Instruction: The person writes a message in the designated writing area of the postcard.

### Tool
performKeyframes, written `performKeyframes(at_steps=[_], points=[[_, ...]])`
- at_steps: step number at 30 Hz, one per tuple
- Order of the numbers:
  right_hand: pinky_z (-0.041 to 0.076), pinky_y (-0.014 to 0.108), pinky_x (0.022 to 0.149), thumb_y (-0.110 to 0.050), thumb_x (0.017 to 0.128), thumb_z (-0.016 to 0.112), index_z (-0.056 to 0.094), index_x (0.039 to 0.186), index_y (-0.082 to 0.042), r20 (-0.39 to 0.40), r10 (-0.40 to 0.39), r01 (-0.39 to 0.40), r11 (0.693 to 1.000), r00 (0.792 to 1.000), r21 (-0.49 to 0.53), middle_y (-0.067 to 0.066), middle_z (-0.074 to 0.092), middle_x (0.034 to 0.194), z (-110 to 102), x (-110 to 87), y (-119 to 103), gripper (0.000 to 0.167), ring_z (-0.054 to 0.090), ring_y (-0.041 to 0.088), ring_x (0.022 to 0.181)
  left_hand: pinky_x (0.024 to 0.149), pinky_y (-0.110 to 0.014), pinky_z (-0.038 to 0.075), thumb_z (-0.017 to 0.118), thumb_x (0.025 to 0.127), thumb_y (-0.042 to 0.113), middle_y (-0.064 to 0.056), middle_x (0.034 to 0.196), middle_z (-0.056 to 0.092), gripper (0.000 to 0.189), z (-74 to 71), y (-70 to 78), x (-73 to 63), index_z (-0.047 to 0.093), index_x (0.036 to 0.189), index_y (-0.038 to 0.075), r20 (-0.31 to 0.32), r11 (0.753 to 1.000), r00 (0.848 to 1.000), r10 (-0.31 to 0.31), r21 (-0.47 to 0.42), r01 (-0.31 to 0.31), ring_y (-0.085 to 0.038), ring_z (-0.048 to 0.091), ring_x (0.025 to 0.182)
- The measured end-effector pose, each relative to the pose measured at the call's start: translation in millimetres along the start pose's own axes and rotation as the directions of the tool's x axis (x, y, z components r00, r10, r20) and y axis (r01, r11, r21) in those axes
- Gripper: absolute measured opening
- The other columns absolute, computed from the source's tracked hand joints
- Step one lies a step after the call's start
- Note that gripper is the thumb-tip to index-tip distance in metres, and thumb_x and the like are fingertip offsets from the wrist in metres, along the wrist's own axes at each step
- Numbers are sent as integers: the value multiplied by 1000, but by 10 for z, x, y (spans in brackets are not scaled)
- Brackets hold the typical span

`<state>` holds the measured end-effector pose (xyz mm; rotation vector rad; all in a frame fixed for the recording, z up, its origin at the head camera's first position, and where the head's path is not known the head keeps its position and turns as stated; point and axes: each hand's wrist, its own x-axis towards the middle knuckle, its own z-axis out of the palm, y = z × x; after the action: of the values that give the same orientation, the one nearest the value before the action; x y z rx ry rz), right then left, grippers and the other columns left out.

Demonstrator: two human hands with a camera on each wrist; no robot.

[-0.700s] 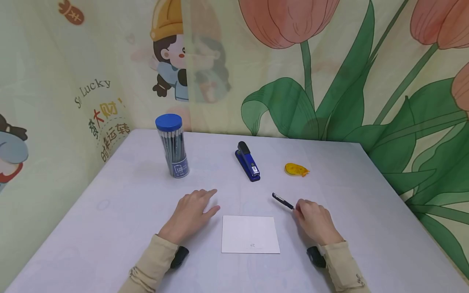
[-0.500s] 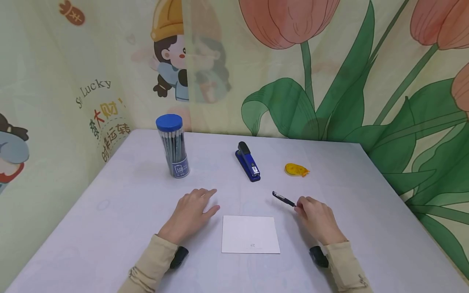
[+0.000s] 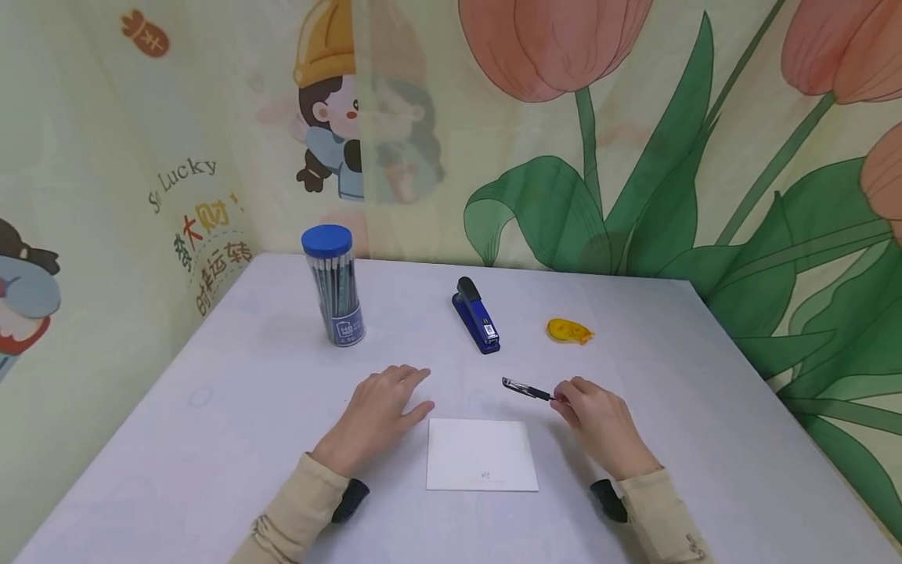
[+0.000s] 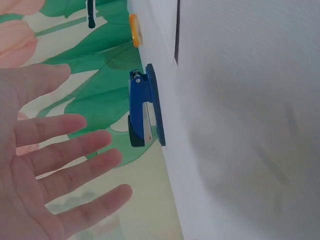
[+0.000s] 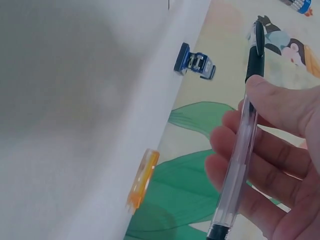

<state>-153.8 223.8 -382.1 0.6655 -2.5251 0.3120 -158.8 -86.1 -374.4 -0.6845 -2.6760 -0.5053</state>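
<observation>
My right hand (image 3: 597,423) holds a capped gel pen (image 3: 527,388) above the table, right of a white card (image 3: 482,456). In the right wrist view the thumb and fingers grip the clear barrel of the pen (image 5: 239,150), its black clip end pointing up. My left hand (image 3: 373,415) hovers beyond the card's left side, holding nothing. Seen from the left wrist, the fingers (image 4: 75,150) are spread and nearly straight. The card lies flat and bears a small mark near its front edge.
Beyond the hands stand a clear tub of pencils (image 3: 337,294) with a blue lid, a blue stapler (image 3: 478,317) and a yellow correction tape (image 3: 569,330). A printed curtain (image 3: 416,227) hangs behind the white table (image 3: 211,470).
The pen has swung to the left and lies flatter across the view as my right hand shifts slightly left. My left hand has edged slightly right. The card has stayed in place.
</observation>
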Motion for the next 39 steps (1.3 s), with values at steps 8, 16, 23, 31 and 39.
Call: performKeyframes(at_steps=[8,16,23,31,39], points=[[46,18,52,-3,67,85,67,82,-7,-65,-113,114,993,991,8,-2,60,74,35,47,-107,24,50,8,60,80,-38,55,79,80,24,-8,110,69,42,40,109,70,68,115,5,-1,995,995,97,-19,-97,-22,66,98],[48,18,54,-6,70,84,68,83,-9,-47,-140,141,989,989,35,-3,61,76,81,66,-162,21,51,6,62,81,-35,55,79,80,22,-8,110,70,40,94,172,106,68,114,3,0,985,987,161,-70,-161,-21,67,98],[51,17,60,-7,70,84,69,86,-11,-16,-166,167,983,986,80,-4,63,79,113,101,-220,23,54,7,65,83,-34,55,78,81,21,-9,113,68,43,97,231,131,66,118,2,7,978,984,178,-109,-176,-21,66,100],[51,18,61,-8,72,83,69,88,-11,15,-201,198,974,980,108,-4,62,80,109,134,-280,21,53,6,65,83,-33,55,78,80,22,-9,111,68,43,127,270,158,66,116,2,7,974,979,202,-102,-200,-22,67,98],[50,16,59,-9,73,82,69,86,-11,-3,-246,245,961,969,125,-4,61,79,140,146,-290,19,51,5,64,76,-29,55,79,79,22,-7,101,69,39,176,262,157,68,111,3,-5,969,974,226,-98,-225,-17,66,88]])
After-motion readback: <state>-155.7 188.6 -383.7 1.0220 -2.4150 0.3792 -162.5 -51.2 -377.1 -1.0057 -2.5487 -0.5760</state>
